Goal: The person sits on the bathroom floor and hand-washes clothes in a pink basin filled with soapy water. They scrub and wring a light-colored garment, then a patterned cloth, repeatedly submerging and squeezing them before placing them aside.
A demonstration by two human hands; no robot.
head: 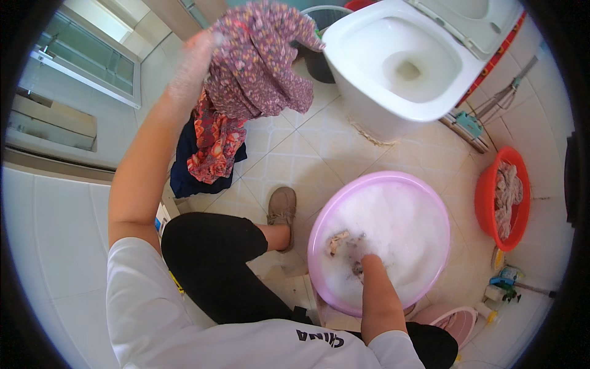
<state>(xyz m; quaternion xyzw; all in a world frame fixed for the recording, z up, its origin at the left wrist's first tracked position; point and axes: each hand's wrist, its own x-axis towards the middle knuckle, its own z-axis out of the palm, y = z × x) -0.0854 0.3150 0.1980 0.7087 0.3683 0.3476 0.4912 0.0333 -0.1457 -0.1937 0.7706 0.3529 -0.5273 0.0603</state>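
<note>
My left hand (196, 60), coated with suds, is raised at the upper left and grips a purple floral garment (262, 64), which hangs spread out above the floor. Below it, a red floral cloth (214, 152) lies on a dark navy cloth (198, 177). A large pink plastic basin (318, 230) full of white foam (401, 230) stands in front of me. The forearm of my right hand (364, 263) dips into the foam, and the hand is mostly hidden there. Bits of beige and dark fabric (339, 242) show in the foam beside it.
A white toilet (339, 55) with its lid raised stands beyond the basin, next to a dark bucket (318, 64). An orange-red basin (484, 207) holding cloth is by the right wall. Bottles (507, 276) and a smaller pink tub (468, 318) stand at the lower right.
</note>
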